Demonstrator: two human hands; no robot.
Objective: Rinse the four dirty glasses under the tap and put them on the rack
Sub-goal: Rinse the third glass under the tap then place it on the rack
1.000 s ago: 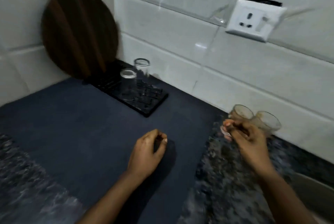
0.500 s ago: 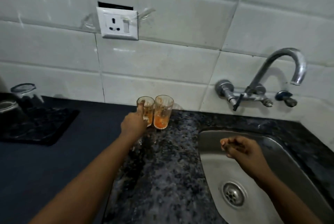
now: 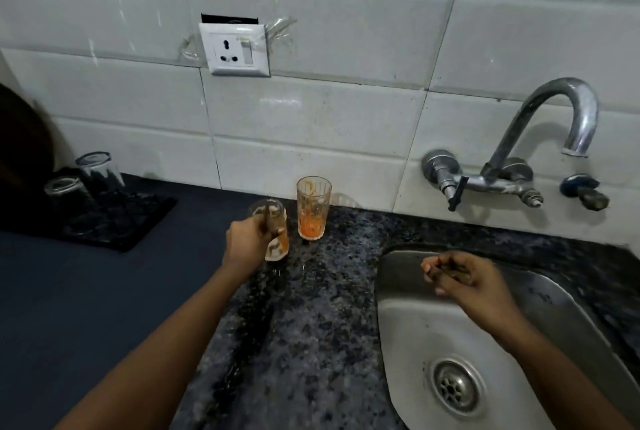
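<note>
Second dirty glass (image 3: 312,208) stands just right of the held dirty glass (image 3: 274,232) (tilted), gripped by left hand (image 3: 248,243); right hand (image 3: 463,277), loosely curled, empty, hangs over sink (image 3: 408,332); rack (image 3: 114,218) far left on tabletop (image 3: 311,308).

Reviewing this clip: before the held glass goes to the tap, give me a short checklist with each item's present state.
1. Left hand grips the dirty glass: ok.
2. Held glass lifted off the counter: ok, it is tilted.
3. Right hand free, over the sink: ok, it holds nothing.
4. Tap running: not ok, no water shows.
5. Second dirty glass stands upright on the counter, out of the way: ok.
6. Rack has room beside the two clean glasses: ok.
</note>
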